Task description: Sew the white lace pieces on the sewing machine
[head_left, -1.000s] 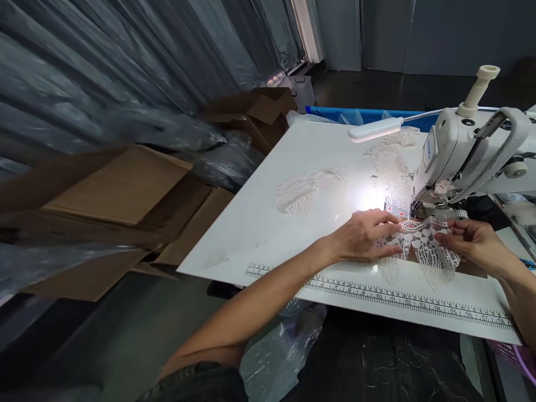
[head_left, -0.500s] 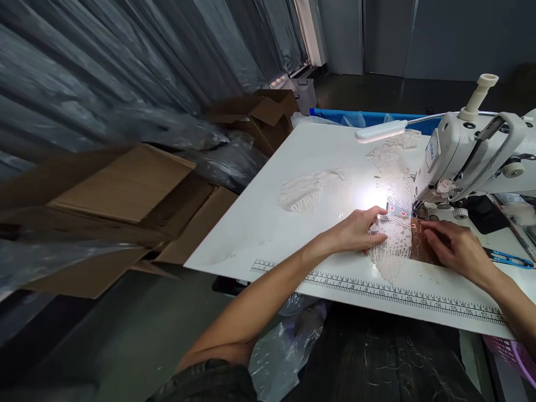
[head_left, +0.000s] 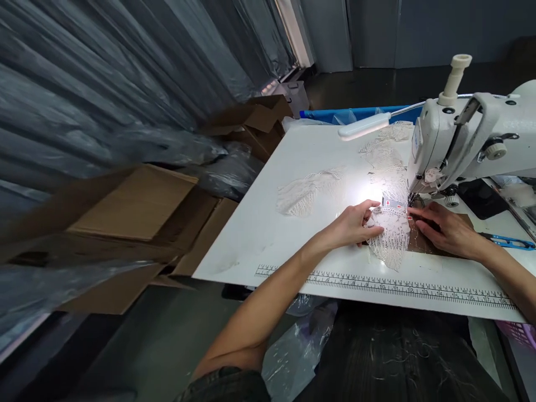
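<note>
White lace fabric (head_left: 391, 237) lies under the needle area of a white sewing machine (head_left: 431, 134). A grey strip (head_left: 392, 204) with small red marks crosses the lace beside the presser foot. My left hand (head_left: 350, 223) grips the lace's left edge, index finger and thumb on top, the other fingers curled and partly hidden. My right hand (head_left: 450, 229) rests on a brown plate (head_left: 422, 243) at the lace's right edge. Its index finger and thumb are stretched out and apart, the fingertips close to the presser foot.
Another lace piece (head_left: 307, 192) lies left on the white table (head_left: 251, 240). A lamp (head_left: 364, 126) shines over the work. Blue thread snips (head_left: 508, 241) and a black phone-like slab (head_left: 481, 198) lie right. A ruler scale (head_left: 377, 286) runs along the front edge. Cardboard boxes (head_left: 134, 201) stand left.
The camera view has shifted, so the machine appears farther left. My right hand has moved slightly toward the presser foot, uncovering more of the brown plate. My left hand stays at the lace.
</note>
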Demonstrator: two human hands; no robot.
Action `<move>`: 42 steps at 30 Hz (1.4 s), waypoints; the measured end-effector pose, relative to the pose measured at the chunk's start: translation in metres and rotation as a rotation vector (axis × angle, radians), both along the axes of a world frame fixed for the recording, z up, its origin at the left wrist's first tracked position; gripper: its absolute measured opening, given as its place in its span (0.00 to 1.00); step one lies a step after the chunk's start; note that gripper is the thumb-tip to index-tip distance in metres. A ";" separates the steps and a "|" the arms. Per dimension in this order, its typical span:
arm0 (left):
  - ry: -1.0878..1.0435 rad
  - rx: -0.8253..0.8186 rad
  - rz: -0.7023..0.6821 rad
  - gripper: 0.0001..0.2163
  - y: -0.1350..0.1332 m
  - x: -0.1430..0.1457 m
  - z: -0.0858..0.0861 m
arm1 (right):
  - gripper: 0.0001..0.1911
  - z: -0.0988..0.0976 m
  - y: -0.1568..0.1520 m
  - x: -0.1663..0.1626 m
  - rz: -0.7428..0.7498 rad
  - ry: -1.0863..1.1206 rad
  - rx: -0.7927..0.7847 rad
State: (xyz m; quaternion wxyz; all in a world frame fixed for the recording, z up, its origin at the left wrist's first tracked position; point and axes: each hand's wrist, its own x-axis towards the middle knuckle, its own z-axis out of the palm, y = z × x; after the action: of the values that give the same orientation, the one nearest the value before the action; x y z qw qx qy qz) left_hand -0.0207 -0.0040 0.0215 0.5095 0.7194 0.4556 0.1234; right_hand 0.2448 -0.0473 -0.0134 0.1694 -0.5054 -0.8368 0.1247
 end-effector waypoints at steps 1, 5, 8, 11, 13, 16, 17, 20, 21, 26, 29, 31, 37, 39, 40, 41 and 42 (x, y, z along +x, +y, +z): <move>0.002 -0.012 0.007 0.27 0.000 0.000 0.001 | 0.25 -0.002 -0.002 0.002 -0.019 0.036 -0.005; 0.001 -0.044 0.037 0.29 0.001 0.002 0.002 | 0.24 -0.012 -0.010 0.002 0.006 0.108 0.081; 0.016 -0.053 0.058 0.30 0.002 0.002 0.001 | 0.24 -0.016 -0.011 -0.001 0.064 0.069 0.165; 0.050 -0.041 0.068 0.30 0.002 0.003 0.001 | 0.24 -0.016 -0.011 -0.006 0.072 -0.004 0.200; 0.065 -0.035 0.066 0.30 0.002 0.004 0.001 | 0.23 -0.014 -0.010 -0.009 0.054 -0.053 0.195; 0.074 -0.026 0.078 0.29 0.002 0.003 0.001 | 0.21 -0.010 -0.011 -0.015 0.009 -0.118 0.170; 0.075 -0.017 0.086 0.29 0.003 0.003 0.000 | 0.20 -0.009 -0.011 -0.016 -0.002 -0.135 0.163; 0.076 0.056 0.095 0.28 0.004 0.001 -0.002 | 0.20 -0.007 -0.011 -0.019 -0.015 -0.149 0.161; 0.081 0.086 0.086 0.28 0.005 0.001 -0.002 | 0.20 -0.007 -0.011 -0.019 -0.016 -0.144 0.164; 0.098 0.150 0.049 0.28 0.006 0.001 -0.004 | 0.21 -0.009 -0.012 -0.017 -0.022 -0.116 0.173; 0.095 0.129 0.050 0.27 0.005 0.002 -0.003 | 0.21 -0.012 -0.013 -0.014 -0.014 -0.068 0.183; 0.096 0.122 0.050 0.26 0.004 0.002 -0.003 | 0.21 -0.014 -0.014 -0.012 -0.005 -0.029 0.192; 0.097 0.134 0.045 0.25 0.003 0.002 -0.005 | 0.21 -0.017 -0.015 -0.015 -0.014 -0.068 0.191; 0.104 0.149 0.036 0.24 0.002 0.002 -0.006 | 0.22 -0.018 -0.015 -0.016 -0.031 -0.073 0.189; 0.106 0.158 0.033 0.24 0.002 0.002 -0.007 | 0.22 -0.017 -0.015 -0.016 -0.038 -0.067 0.182; 0.109 0.167 0.031 0.24 0.002 0.003 -0.007 | 0.22 -0.017 -0.016 -0.015 -0.043 -0.053 0.171; 0.114 0.177 0.030 0.24 0.002 0.003 -0.007 | 0.22 -0.015 -0.017 -0.014 -0.046 -0.033 0.155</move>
State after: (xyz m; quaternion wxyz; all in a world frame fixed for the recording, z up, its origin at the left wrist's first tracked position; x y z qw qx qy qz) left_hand -0.0180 -0.0016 0.0140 0.4153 0.7606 0.4818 0.1295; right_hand 0.2310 -0.0640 -0.0288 0.1971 -0.5120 -0.8347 0.0473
